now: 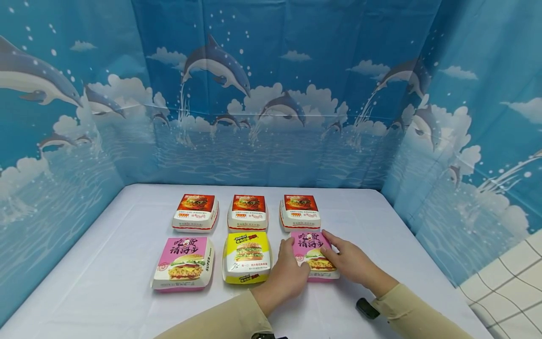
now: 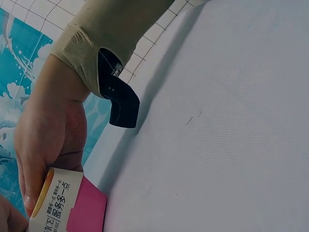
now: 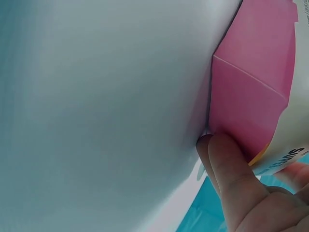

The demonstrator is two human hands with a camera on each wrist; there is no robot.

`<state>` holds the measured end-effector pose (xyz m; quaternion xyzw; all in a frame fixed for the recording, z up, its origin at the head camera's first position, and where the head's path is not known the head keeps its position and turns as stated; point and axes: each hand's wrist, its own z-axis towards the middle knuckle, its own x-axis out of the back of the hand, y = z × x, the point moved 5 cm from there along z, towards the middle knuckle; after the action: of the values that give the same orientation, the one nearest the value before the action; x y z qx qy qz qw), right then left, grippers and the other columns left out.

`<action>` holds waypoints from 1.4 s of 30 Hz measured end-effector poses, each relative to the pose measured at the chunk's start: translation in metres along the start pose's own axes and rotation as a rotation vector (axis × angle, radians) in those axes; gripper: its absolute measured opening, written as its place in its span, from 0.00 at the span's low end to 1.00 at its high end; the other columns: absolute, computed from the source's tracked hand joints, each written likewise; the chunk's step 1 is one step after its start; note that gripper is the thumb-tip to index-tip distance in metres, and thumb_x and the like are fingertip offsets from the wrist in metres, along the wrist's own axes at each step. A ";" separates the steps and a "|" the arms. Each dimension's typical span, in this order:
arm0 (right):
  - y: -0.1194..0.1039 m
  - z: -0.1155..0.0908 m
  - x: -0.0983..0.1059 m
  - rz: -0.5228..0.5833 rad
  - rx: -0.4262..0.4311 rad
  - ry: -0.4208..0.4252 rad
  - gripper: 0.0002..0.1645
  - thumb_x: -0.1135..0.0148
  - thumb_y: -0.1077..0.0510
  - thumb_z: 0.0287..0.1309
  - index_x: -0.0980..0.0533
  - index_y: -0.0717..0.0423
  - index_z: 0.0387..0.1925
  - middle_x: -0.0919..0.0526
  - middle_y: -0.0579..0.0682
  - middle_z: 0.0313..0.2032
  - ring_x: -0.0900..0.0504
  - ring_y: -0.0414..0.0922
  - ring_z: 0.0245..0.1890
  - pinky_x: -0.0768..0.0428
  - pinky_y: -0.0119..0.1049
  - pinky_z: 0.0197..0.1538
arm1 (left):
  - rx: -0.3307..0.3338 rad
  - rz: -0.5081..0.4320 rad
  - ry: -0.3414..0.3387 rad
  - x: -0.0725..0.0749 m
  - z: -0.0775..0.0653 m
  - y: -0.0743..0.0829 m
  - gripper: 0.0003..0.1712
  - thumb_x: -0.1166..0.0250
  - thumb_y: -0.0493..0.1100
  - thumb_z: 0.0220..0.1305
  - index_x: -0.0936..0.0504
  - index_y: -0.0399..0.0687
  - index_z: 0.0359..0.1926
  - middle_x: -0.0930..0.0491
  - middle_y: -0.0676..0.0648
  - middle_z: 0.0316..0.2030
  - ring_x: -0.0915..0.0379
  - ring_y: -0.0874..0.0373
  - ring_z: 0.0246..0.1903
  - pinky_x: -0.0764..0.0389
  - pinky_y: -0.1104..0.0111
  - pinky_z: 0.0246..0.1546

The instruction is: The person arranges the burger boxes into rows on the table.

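Note:
A pink-and-white burger box (image 1: 308, 245) with a printed burger on its lid rests on the table at the front right of the group, lid down. My left hand (image 1: 286, 278) holds its left side, the thumb near its front edge. On the other side my right hand (image 1: 355, 262) grips the box, thumb over the lid edge. The right wrist view shows the right fingertips (image 3: 227, 154) against its pink base (image 3: 251, 92). In the left wrist view, the box's printed end and pink lower part (image 2: 87, 208) lie below the right hand.
To the left stand a yellow burger box (image 1: 247, 259) and another pink box (image 1: 184, 263). Behind them sit three red-and-white burger boxes, left (image 1: 195, 213), middle (image 1: 248, 213) and right (image 1: 300, 213). A dolphin-print curtain (image 1: 271, 94) surrounds the white table (image 1: 106, 282).

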<state>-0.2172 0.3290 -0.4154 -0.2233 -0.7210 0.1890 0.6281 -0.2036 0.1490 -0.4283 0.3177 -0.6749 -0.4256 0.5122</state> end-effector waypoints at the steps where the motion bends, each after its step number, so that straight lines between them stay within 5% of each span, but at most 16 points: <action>1: 0.000 0.000 0.000 -0.001 -0.001 0.000 0.44 0.44 0.35 0.75 0.43 0.46 0.83 0.30 0.65 0.75 0.25 0.64 0.69 0.23 0.65 0.66 | -0.002 -0.001 0.002 0.000 0.000 0.000 0.45 0.39 0.42 0.71 0.49 0.43 0.82 0.57 0.35 0.84 0.53 0.36 0.82 0.43 0.41 0.79; 42: -0.001 0.001 -0.003 -0.001 -0.024 0.005 0.44 0.42 0.35 0.74 0.41 0.44 0.83 0.28 0.64 0.73 0.23 0.62 0.66 0.21 0.62 0.64 | -0.013 0.010 0.028 0.003 -0.004 0.002 0.44 0.39 0.42 0.72 0.48 0.42 0.82 0.55 0.34 0.84 0.51 0.36 0.81 0.42 0.42 0.78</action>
<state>-0.2182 0.3270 -0.4173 -0.2308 -0.7219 0.1798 0.6271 -0.2005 0.1462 -0.4246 0.3170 -0.6665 -0.4230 0.5258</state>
